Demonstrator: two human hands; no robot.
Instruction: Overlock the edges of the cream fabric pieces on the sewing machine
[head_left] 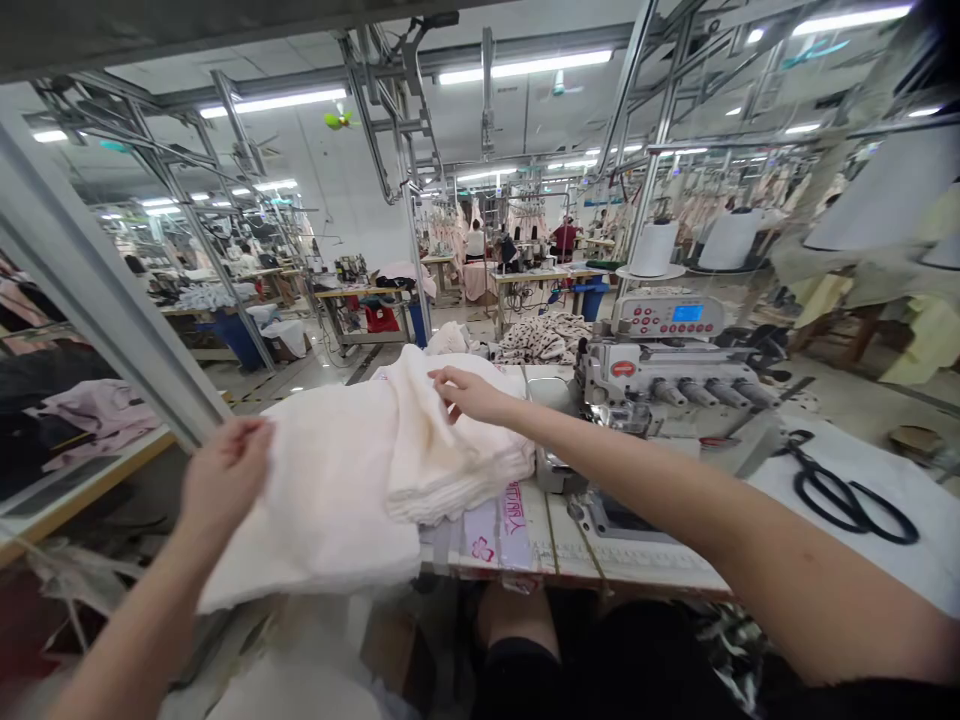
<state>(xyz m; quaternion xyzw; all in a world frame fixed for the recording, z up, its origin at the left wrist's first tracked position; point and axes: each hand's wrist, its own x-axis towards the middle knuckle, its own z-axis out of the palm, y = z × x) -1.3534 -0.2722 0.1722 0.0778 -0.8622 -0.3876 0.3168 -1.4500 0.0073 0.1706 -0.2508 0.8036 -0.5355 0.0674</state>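
A pale cream fabric piece [330, 480] spreads out over the left end of the machine table, its near edge hanging over the front. My left hand [232, 465], slightly blurred, is closed with the fingertips pinching the left edge of this piece. To the right lies a stack of folded cream fabric [457, 475], several layers thick, with a raised fold on top. My right hand [476, 395] reaches over the stack. Its fingers are bent but apart and touch the raised fold. How much cloth lies under those fingertips is partly hidden.
An overlock sewing machine [660, 375] stands right of the stack, under my right forearm. Black-handled scissors [855, 505] rest on white cloth at the right. Spotted fabric [544, 338] is heaped behind. A slanting metal post [112, 270] rises at the left. Thread cones [654, 247] stand above the machine.
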